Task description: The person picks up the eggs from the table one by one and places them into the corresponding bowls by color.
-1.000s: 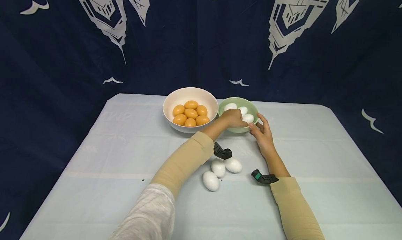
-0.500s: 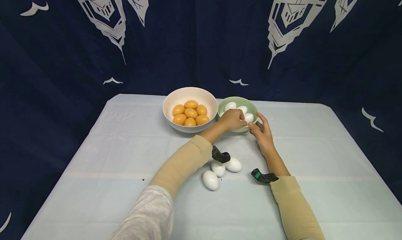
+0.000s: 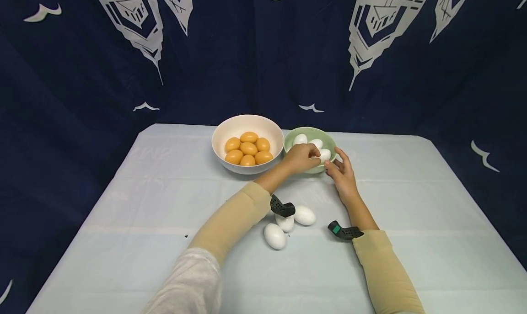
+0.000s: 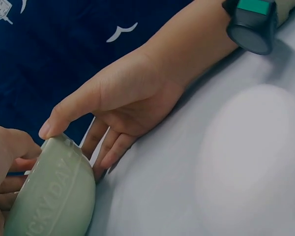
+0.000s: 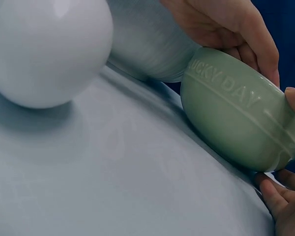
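A small green bowl point(image 3: 328, 141) with several white eggs point(image 3: 325, 155) in it stands at the back of the table. My left hand point(image 3: 300, 158) reaches over its near left rim, thumb and fingers bent and parted beside the nearest egg. In the right wrist view, the left hand point(image 5: 236, 29) dips behind the raised "LUCKY DAY" lettering. My right hand point(image 3: 345, 179) grips the bowl's right side. The left wrist view shows this right hand point(image 4: 132, 93) with its thumb on the rim and its other fingers along the outer wall.
A larger cream bowl point(image 3: 271, 127) holding several orange-yellow eggs point(image 3: 249, 149) sits left of the green bowl. Three loose white eggs point(image 3: 275, 236) lie on the pale tablecloth point(image 3: 156, 222), beneath and right of the left forearm. Behind hangs a navy curtain point(image 3: 255, 53).
My left hand and forearm have drawn back slightly to the left and toward me, showing more of the nearest egg in the bowl. The right hand keeps its place on the bowl.
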Demonstrator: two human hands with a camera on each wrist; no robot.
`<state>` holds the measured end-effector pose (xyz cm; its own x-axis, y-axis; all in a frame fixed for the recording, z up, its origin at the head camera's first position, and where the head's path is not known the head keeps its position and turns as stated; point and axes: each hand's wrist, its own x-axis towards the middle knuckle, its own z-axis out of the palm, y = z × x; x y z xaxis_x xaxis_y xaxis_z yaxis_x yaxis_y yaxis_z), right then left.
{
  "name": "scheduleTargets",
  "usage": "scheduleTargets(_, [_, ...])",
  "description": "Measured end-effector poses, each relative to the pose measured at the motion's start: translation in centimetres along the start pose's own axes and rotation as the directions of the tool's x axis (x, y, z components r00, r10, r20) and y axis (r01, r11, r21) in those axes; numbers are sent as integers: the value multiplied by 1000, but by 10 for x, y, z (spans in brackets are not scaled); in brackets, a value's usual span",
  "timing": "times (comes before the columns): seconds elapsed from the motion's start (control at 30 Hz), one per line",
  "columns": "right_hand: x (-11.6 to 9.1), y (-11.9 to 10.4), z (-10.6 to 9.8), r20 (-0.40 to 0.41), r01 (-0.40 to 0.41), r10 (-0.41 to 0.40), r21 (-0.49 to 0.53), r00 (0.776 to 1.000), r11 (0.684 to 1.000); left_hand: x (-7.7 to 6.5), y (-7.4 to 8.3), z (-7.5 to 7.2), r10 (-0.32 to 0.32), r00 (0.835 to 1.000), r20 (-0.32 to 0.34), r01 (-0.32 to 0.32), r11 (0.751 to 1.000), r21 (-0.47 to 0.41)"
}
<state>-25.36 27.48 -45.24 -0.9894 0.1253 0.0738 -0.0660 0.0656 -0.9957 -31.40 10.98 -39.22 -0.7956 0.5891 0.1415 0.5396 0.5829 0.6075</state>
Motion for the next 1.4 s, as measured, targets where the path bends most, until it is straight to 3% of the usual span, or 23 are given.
scheduleTargets(0.4, [1,4,2,3,-8,8,7,1000,1000,-27,-5,-11,89,996,7,-87,988,-131])
scheduleTargets(0.77, [-1,2,0,1,-1,1,-4,1000,1000,-54,-3,-18,129,992,10,-124,968,-217])
scheduleTargets(1.0, [-1,1,1,-4,-2,2,-10,1000,1000,-66,-13,-19,123,992,10,-118,966,-232])
scheduleTargets(1.4, [0,0,2,-4,-2,2,-13,1000,1000,-85,-29,-13,110,989,103,-86,972,-218])
